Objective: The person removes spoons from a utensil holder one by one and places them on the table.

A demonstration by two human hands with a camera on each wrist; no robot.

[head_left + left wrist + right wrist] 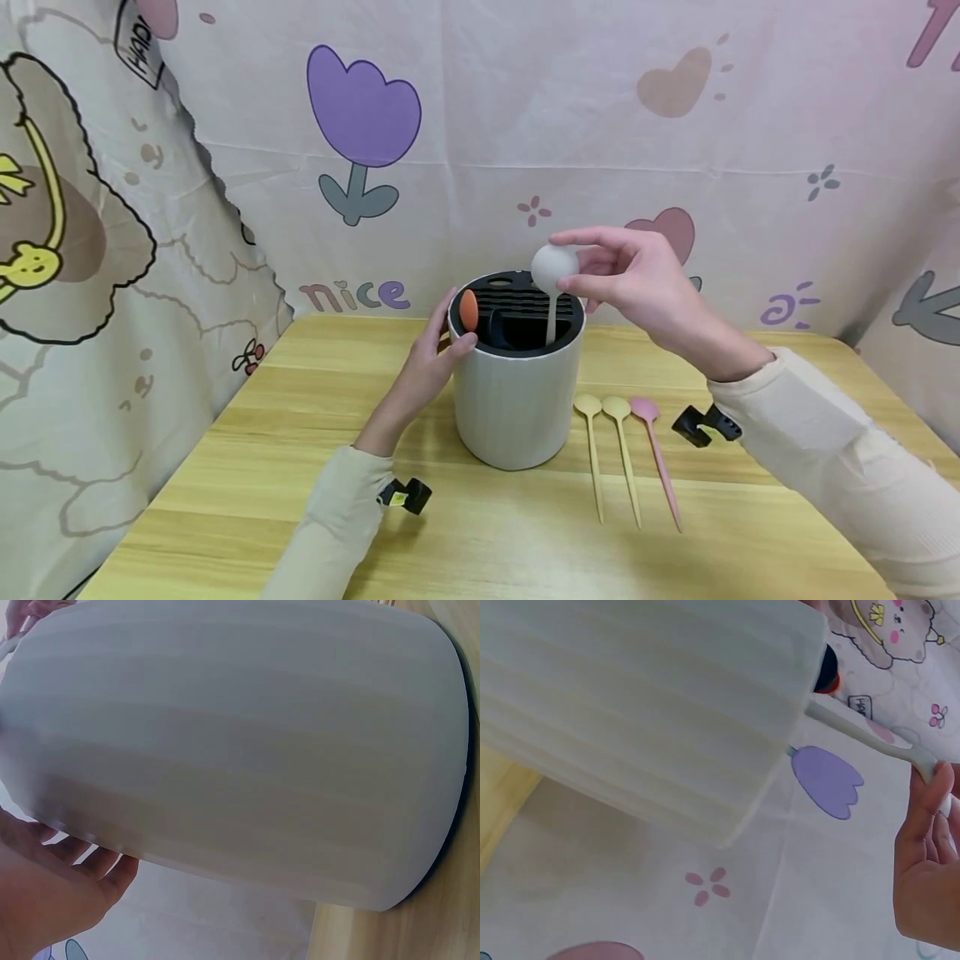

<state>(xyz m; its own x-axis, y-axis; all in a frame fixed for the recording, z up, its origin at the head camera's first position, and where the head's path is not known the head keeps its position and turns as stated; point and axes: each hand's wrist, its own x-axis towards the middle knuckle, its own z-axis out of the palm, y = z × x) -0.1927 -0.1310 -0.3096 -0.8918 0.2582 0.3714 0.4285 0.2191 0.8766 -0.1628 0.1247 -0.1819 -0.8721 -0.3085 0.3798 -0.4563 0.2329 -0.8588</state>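
Observation:
A white spoon (555, 268) is pinched at its round head by my right hand (637, 271), thumb below and fingers on the edge. Its handle points down into the front opening of a white ribbed utensil holder (517, 408) with a black slotted top. In the right wrist view the spoon handle (859, 735) enters past the holder's rim; the handle's lower end is hidden inside. My left hand (431, 362) grips the holder's left side near the top, thumb at the rim. An orange utensil head (468, 311) and a dark blue one (498, 328) stick up inside the opening.
Right of the holder, two yellow spoons (592, 450) and a pink spoon (660, 458) lie side by side on the wooden table (300, 467), handles toward me. A printed cloth (480, 108) hangs behind the table and along its left side.

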